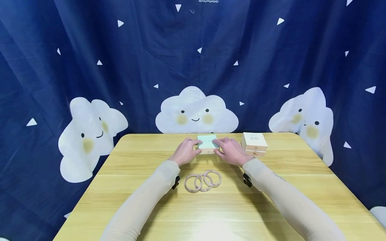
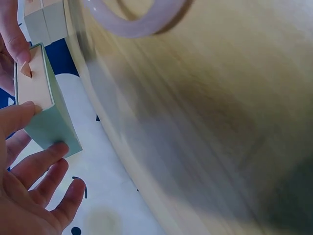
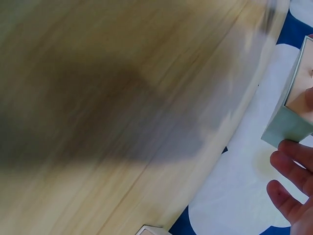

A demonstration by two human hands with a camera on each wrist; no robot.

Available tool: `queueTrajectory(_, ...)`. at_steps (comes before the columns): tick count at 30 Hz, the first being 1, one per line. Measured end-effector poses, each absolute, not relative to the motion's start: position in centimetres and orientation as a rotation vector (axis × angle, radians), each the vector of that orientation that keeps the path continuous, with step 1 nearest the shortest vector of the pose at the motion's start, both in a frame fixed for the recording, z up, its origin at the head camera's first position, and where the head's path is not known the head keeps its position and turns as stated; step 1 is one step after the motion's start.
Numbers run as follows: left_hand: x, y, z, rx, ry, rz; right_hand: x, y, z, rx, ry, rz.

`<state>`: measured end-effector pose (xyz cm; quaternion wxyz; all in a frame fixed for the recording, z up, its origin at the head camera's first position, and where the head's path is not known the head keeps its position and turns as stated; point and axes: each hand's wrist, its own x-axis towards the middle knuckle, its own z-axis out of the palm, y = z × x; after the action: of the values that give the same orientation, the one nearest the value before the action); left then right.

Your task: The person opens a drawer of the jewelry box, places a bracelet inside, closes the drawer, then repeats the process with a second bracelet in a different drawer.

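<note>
A small mint-green drawer box (image 1: pixel 206 141) with a pale pink front is held between both hands near the table's far edge. My left hand (image 1: pixel 186 152) grips its left end; in the left wrist view the thumb lies at the edge of the pink drawer front (image 2: pixel 38 90) and a fingertip is on the green sleeve (image 2: pixel 61 120). My right hand (image 1: pixel 230 151) holds the right end, a digit beside the small pull tab (image 2: pixel 26 71). In the right wrist view, right-hand fingers (image 3: pixel 289 166) touch the green side (image 3: pixel 286 125).
Three pale pink ring bangles (image 1: pixel 193 183) lie overlapping on the wooden table (image 1: pixel 144 201), nearer than the box. Two cream boxes (image 1: pixel 254 142) are stacked to the right of my right hand. Behind the table hangs a dark blue curtain (image 1: pixel 135 67) with clouds.
</note>
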<state>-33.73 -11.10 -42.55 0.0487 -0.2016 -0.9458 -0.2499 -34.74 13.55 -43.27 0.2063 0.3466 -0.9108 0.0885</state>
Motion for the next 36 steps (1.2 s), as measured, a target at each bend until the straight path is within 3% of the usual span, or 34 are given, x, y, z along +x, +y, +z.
queueTrajectory(36, -33.6, -12.3, -45.0, -0.580, -2.939, -0.772, -35.3, 12.0, -45.0, 1.021, -2.665, 0.189)
